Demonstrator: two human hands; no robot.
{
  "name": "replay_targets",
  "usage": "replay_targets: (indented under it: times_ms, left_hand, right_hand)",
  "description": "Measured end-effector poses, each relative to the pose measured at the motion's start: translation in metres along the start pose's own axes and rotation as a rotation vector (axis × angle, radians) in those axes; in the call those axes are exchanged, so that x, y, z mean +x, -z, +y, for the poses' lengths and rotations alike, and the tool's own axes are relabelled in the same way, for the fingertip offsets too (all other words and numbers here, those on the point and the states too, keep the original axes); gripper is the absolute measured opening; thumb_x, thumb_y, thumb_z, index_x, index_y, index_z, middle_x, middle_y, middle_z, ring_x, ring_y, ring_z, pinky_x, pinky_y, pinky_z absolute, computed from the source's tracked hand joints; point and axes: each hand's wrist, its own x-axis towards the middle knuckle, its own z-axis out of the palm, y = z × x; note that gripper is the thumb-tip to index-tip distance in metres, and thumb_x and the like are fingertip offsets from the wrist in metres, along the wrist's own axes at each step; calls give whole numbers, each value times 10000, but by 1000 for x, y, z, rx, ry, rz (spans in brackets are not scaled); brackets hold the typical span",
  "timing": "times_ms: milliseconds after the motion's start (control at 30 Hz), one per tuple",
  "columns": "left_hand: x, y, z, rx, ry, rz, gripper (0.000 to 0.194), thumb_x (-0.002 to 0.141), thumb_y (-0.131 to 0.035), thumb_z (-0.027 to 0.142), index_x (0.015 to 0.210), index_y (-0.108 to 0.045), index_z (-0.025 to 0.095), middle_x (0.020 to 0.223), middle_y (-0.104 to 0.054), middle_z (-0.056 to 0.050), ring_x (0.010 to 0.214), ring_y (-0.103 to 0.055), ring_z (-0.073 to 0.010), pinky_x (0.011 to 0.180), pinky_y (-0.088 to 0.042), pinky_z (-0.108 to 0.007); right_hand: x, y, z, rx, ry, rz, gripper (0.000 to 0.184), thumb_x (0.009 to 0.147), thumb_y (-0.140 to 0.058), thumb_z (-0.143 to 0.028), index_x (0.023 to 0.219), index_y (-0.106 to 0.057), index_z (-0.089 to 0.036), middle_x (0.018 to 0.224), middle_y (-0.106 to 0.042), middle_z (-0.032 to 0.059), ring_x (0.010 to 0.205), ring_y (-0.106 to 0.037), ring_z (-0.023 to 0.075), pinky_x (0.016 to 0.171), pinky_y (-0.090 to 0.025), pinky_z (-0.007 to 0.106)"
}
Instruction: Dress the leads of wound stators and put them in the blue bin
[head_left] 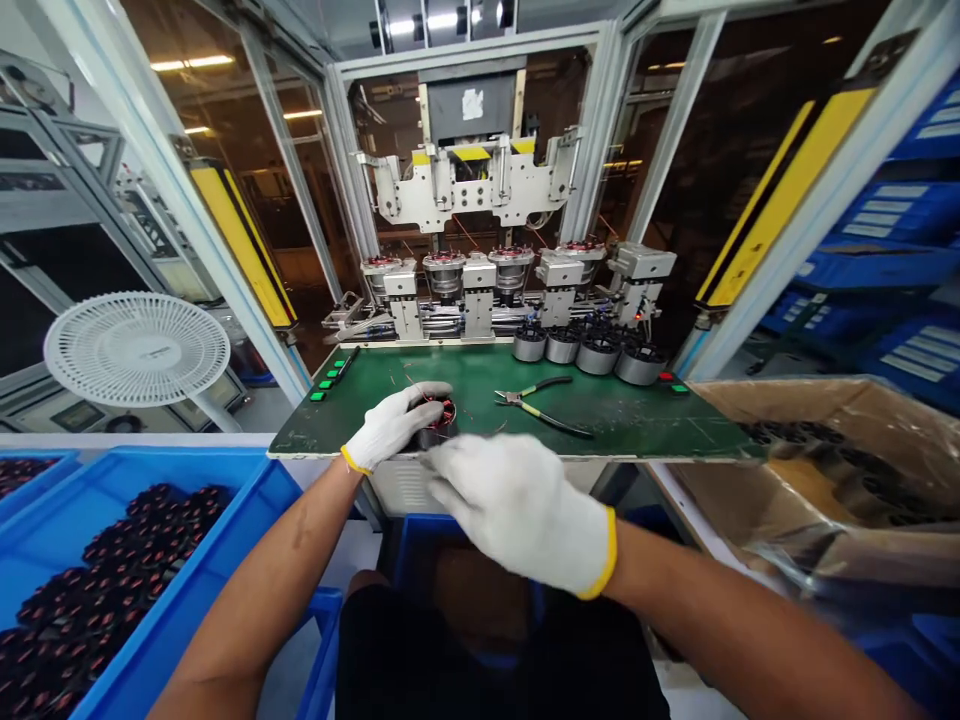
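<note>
Copper-wound stator (441,422) gripped at the front of a green bench (637,420)

The stator sits near the bench's front edge, its red wire windings showing beneath the left hand (394,425). That hand wears a white knit glove with a yellow cuff, and its grip is clamped over the top of the stator. The right hand (517,510), gloved the same way, hangs just in front, with its fingers drawn together and reaching toward the windings. Whether that grip pinches a wire is too hard to tell. Thin loose wires lie on the board near the stator.

Beside them, well clear of both hands, lie yellow-handled pliers (541,407). Four metal-sleeved stators (577,352) stand in a row along the bench's back edge, below a white pneumatic fixture (469,190) with clamps and round holders. Yellow light curtains (240,240) stand on either side of the fixture. To the left, a blue plastic crate (262,490) holds packed rows of dark stators (142,560) with red windings. To the right, an open cardboard box (847,420) holds dark parts under clear plastic. Stacked blue bins (892,240) rise behind it, and a white fan (135,348) stands beyond the frame at left.
</note>
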Motion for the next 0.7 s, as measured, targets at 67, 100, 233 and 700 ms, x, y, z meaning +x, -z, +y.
replay_targets:
  times_ms: [67,100,233,700]
  left_hand:
    - [0,-1,-2,-126,-2,9,503,855,-484,383,1331,-475,218,1298,-587,-33,1163,-559,-222,1031,-425,-356]
    - [0,-1,-4,-175,2,3,564,785,-575,364,1320,-484,209,1275,-598,-42,1131,-577,-228,1012,-439,-361]
    - [2,1,-5,-224,9,-9,733,601,-751,308,1285,-514,194,1223,-617,-58,1071,-598,-241,960,-468,-357]
    - [11,-11,2,-408,18,4,534,648,-733,307,1149,-595,185,980,-647,-21,844,-600,-173,787,-492,-297]
  right_hand:
    - [-9,-25,4,-121,-185,-169,389,959,-358,-329,1294,-528,-231,1303,-552,123,766,-653,214,637,-462,323]
    - [-10,-36,8,-182,-266,-204,423,957,-346,-300,1356,-469,-234,1390,-478,134,743,-656,216,611,-465,332]
    - [-2,-59,26,-212,-287,-166,488,958,-330,-303,1441,-342,-235,1423,-444,123,813,-657,235,640,-481,341]
    - [12,-68,32,63,-82,-155,273,946,-399,-299,1048,-638,-214,886,-693,49,800,-639,208,679,-407,284]
